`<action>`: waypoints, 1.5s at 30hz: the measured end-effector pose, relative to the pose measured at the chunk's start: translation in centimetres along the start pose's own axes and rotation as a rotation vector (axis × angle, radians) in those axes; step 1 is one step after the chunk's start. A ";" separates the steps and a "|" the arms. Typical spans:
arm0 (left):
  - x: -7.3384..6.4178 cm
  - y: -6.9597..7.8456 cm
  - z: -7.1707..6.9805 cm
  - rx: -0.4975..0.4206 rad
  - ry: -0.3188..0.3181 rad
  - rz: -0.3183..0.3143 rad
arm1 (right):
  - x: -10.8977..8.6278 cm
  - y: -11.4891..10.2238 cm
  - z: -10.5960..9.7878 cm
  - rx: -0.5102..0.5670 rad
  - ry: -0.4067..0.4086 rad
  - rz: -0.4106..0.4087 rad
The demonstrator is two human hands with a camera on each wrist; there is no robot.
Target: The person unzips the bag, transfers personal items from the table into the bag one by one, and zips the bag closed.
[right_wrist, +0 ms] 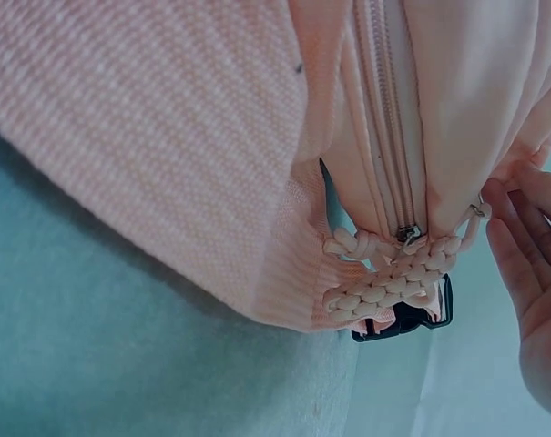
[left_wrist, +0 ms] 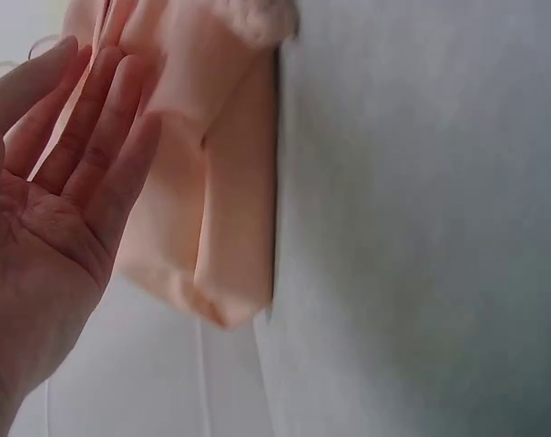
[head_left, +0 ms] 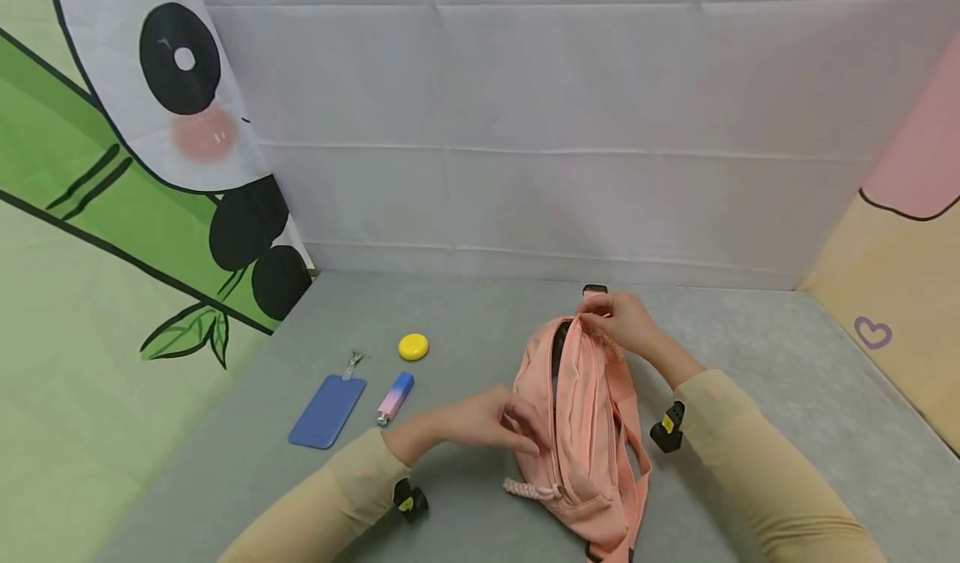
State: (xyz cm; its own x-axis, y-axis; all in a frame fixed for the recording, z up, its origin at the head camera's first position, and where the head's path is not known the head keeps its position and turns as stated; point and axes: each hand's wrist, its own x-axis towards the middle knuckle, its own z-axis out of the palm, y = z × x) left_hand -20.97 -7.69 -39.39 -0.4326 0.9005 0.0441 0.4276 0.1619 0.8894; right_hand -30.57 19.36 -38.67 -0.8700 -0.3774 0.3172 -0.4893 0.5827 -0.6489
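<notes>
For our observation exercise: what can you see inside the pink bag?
Through the opening of the pink bag, only a narrow dark strip shows; the rest is covered, so I cannot tell what it holds.

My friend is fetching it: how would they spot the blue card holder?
On the grey table, look left of the pink bag. Of three small things there, the card holder is the flat blue rectangle with a clip, larger than the yellow disc and blue-and-pink stick.
</notes>
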 end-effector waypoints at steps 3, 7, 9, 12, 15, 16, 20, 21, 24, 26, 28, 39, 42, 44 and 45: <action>0.0 -0.2 -1.3 0.050 0.059 0.010 | -0.1 -0.2 0.2 -0.001 0.006 0.003; 0.2 -0.5 -2.9 0.096 0.143 0.025 | -0.4 -0.5 0.4 0.001 0.009 0.004; 0.5 -0.6 -3.5 0.120 0.175 0.039 | -0.5 -0.6 0.5 0.001 0.007 0.009; 1.0 -0.8 -4.2 0.182 0.196 0.074 | -0.7 -0.7 0.6 0.003 0.005 0.022; 1.4 -1.1 -4.5 0.234 0.181 0.103 | -0.9 -0.9 0.8 0.002 -0.001 0.027; 1.5 -1.2 -4.6 0.255 0.171 0.110 | -1.0 -0.9 0.9 0.004 -0.002 0.028; 1.7 -1.6 -4.5 0.312 0.142 0.115 | -1.2 -1.2 1.1 0.014 -0.001 0.026; 1.8 -1.7 -4.5 0.327 0.143 0.113 | -1.3 -1.2 1.2 0.016 0.001 0.025; 1.7 -1.8 -4.4 0.345 0.159 0.104 | -1.4 -1.4 1.4 0.017 0.006 0.021; 1.6 -1.8 -4.3 0.336 0.175 0.099 | -1.5 -1.4 1.6 0.014 0.009 0.016; 1.4 -1.8 -4.2 0.302 0.189 0.091 | -1.6 -1.5 1.7 0.014 0.010 0.019; 0.3 -1.8 -3.7 0.155 0.222 0.100 | -2.6 -3.4 1.8 0.013 -0.003 -0.035; 0.1 -1.8 -3.6 0.144 0.220 0.107 | -3.1 -4.9 1.7 0.036 -0.041 -0.091; -0.1 -1.9 -3.6 0.154 0.220 0.113 | -3.5 -5.9 1.6 0.043 -0.084 -0.132; -0.1 -1.9 -3.6 0.160 0.221 0.117 | -3.7 -6.3 1.6 0.041 -0.110 -0.144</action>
State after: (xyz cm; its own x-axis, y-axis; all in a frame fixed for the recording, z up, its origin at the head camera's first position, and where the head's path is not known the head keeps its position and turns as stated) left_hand -24.54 -9.56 -39.47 -0.5277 0.8101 0.2555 0.5970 0.1397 0.7900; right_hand -24.12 15.90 -36.86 -0.7780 -0.5330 0.3325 -0.6037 0.4879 -0.6305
